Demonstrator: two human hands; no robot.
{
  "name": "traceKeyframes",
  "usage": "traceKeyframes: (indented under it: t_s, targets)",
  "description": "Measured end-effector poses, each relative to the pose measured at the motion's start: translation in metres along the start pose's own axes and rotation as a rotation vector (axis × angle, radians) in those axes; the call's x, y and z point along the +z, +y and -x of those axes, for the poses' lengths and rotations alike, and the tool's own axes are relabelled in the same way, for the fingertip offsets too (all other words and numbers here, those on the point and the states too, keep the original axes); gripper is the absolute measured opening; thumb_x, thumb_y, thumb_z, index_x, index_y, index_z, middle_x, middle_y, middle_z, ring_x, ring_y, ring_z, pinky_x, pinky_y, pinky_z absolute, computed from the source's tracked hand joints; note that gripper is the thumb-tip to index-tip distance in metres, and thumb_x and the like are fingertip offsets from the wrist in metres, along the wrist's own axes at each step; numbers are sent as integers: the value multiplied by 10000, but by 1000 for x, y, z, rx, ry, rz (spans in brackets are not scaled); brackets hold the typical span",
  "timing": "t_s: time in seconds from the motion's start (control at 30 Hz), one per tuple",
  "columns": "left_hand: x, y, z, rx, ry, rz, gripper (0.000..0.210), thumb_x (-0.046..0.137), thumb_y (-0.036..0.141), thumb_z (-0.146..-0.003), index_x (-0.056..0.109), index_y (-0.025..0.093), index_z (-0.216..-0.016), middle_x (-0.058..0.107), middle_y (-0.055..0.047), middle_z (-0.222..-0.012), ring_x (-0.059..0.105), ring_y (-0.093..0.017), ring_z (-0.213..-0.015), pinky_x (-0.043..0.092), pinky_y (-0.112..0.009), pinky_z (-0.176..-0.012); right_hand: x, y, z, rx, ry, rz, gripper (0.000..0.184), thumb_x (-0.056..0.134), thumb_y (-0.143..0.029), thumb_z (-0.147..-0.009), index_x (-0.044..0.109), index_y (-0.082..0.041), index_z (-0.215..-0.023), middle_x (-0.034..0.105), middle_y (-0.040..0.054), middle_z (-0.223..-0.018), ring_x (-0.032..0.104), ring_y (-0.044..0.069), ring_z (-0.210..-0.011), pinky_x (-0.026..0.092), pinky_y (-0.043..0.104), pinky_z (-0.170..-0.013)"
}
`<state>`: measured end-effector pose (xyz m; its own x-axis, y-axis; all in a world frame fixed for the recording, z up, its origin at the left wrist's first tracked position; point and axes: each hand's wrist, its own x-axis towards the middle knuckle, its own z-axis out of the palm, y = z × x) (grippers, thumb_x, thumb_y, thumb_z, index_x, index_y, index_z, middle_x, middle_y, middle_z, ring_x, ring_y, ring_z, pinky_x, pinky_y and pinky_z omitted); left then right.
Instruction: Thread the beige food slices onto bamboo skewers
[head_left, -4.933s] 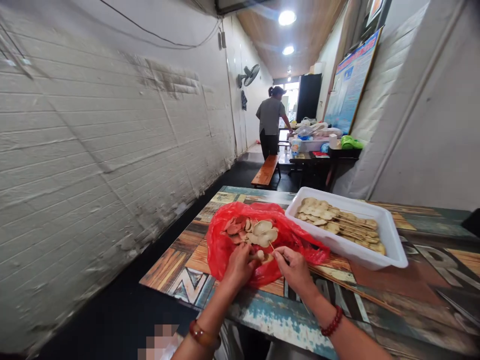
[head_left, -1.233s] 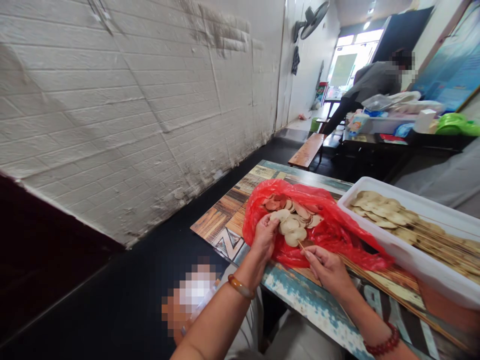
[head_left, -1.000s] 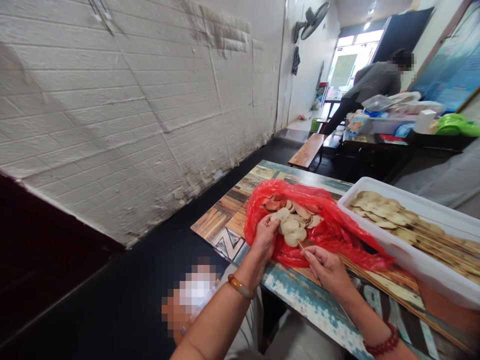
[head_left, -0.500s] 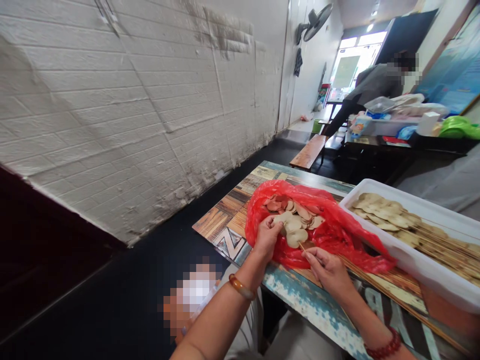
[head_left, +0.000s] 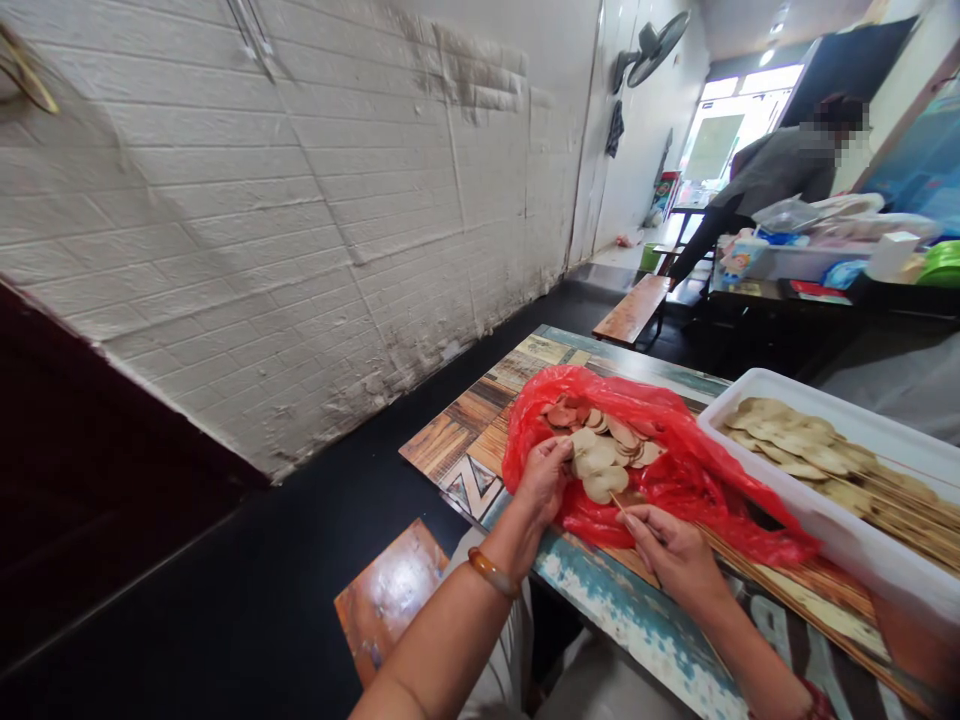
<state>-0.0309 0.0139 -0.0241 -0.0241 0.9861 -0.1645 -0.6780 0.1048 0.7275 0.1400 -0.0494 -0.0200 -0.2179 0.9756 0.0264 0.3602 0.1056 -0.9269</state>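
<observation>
My left hand [head_left: 546, 478] pinches the upper edge of pale, thin round slices [head_left: 594, 456], which overlap in a short row. Between the fingers of my right hand [head_left: 667, 548] is a thin wooden skewer [head_left: 617, 502]; its tip meets the lowest slice. Both hands are over an opened red plastic bag [head_left: 690, 455]. Inside the bag lie more loose slices [head_left: 626, 437], some pinkish. To the right, a white plastic tray [head_left: 757, 385] holds skewered slices [head_left: 795, 435], their sticks pointing toward the lower right.
The bag and tray rest on a patterned wooden table [head_left: 450, 420]. Loose skewers [head_left: 810, 620] lie along its right side. A brown stool [head_left: 386, 590] stands at lower left, a bench [head_left: 634, 305] beyond the table. Farther back, a person [head_left: 780, 170] leans over near a cluttered table [head_left: 825, 290].
The view has shifted slightly, so everything appears a little farther right. Both hands keep their grip on the slices and the skewer, with little change between them.
</observation>
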Motion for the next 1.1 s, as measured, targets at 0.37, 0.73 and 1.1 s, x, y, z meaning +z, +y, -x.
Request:
traceKeyframes:
  t_s: [0.37, 0.73, 1.1]
  targets:
    - [0, 1, -1, -2, 28, 24, 306, 766, 346, -565, 640, 114, -719, 608, -23, -644, 511, -104, -534, 392, -248, -563, 1, 3, 1, -17, -8, 7, 356, 497, -489, -825, 649, -167, -845, 433, -52, -479, 425, 109, -423, 347, 224, -416]
    - [3, 3, 0, -9, 28, 43, 279, 755, 330, -567, 661, 115, -718, 649, -45, -647, 542, -124, -546, 401, -256, -571, 0, -3, 3, -30, -6, 30, 350, 494, -491, -831, 649, -178, -834, 428, -56, -468, 433, 113, -418, 353, 229, -421]
    - [1, 3, -1, -11, 18, 79, 254, 754, 310, -579, 659, 118, -715, 658, -47, -648, 565, -131, -562, 422, -262, -600, -2, 5, 1, 5, -28, 45, 348, 498, -481, -828, 662, -175, -849, 425, -52, -461, 429, 115, -415, 342, 227, -407]
